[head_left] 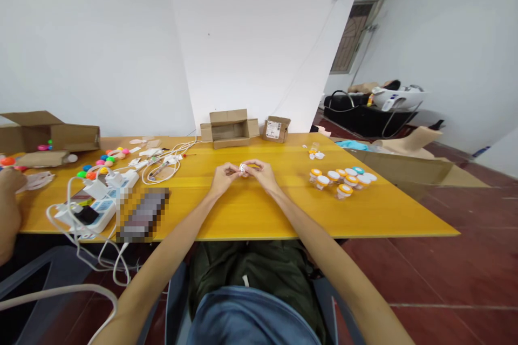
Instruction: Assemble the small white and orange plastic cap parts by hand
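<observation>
The fingers of the left hand [224, 178] and right hand [261, 173] meet at their tips, pinching between them a small white printed piece [242, 167], too small to identify, just above the wooden table [243, 215]. Nearer the body than the fingers and off to their left lies a blurred-out phone [145, 214]; a power strip [106, 206] with plugged-in chargers sits farther left. About level with the fingers, well to their right, small clear jars with orange-and-white lids [350, 179] cluster together, one lid teal; to their left a white cable [179, 161] lies coiled. Farther left are coloured balls [100, 162], and another person's hand [8, 194] reaches in at the edge. Beyond the fingers, close to the wall [251, 38], stand an open cardboard box [230, 132] and, slightly right, a smaller carton [277, 129] bearing a label.
</observation>
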Tool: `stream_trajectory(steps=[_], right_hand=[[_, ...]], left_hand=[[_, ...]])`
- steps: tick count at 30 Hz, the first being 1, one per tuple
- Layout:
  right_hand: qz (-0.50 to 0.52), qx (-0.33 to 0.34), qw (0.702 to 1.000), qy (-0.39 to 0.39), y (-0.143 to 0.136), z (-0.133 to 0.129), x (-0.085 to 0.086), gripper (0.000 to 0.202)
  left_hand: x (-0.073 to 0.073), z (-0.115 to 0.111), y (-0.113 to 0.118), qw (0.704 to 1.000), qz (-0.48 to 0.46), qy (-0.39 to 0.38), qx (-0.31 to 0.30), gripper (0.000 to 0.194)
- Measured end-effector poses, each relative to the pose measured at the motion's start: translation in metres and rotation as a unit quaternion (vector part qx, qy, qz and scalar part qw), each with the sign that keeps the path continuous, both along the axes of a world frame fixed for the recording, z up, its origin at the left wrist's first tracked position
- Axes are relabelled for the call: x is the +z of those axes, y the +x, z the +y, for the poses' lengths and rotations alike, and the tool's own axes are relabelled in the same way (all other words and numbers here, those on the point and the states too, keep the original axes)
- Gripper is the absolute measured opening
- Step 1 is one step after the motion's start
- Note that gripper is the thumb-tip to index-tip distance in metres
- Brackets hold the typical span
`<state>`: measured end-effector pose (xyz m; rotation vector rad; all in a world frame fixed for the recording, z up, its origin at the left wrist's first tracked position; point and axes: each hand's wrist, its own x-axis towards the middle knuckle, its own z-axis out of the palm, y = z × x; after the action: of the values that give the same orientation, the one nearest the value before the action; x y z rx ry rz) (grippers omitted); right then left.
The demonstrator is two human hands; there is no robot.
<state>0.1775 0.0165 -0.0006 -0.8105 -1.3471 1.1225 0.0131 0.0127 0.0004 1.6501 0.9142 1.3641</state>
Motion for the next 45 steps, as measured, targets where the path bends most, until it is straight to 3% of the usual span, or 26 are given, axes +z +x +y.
stream_trajectory(steps=[19,25,45], right_hand=[[-0.056,0.0,0.998,0.033,0.0004,0.0006,-0.001,0.033],[-0.067,0.002,0.997,0.039,0.001,0.0002,-0.0017,0.031],[-0.055,0.002,0.997,0.049,-0.0006,-0.002,0.0001,0.034]], left_hand=[[-0.0023,0.0022,-0.0018,1.0,0.003,-0.012,-0.02,0.04],[-0.0069,0.0049,-0.002,1.0,0.002,-0.009,-0.023,0.036],[-0.0006,0.0009,-0.0003,1.0,0.003,0.013,-0.012,0.019]])
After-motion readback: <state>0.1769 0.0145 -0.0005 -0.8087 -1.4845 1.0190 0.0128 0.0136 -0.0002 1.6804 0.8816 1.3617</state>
